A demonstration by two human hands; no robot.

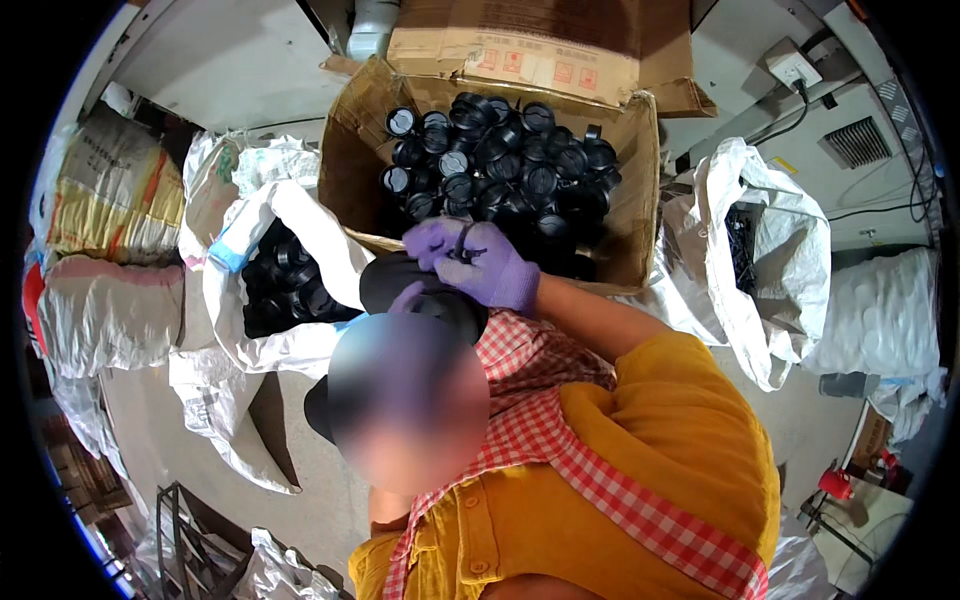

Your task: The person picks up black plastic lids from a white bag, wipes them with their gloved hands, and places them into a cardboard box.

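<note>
Head view: both purple-gloved hands meet just before the cardboard box (345, 150), right hand (495, 265) and left hand (432, 240) pinching one small round black plastic cap (462, 255) between curled fingertips, glossy caps (500, 160) heaped behind.

From my remote seat I see the person wearing a mustard-yellow short-sleeved cotton shirt (660, 440) with round yellow buttons down its front placket. A red-and-white checked cloth (540, 420) lies over the shoulder and chest, its small squares running in a band across the shirt. Both hands wear thin purple knitted gloves: the right hand (495, 265) is fully covered to the wrist, and the left hand (432, 240) likewise.
</note>
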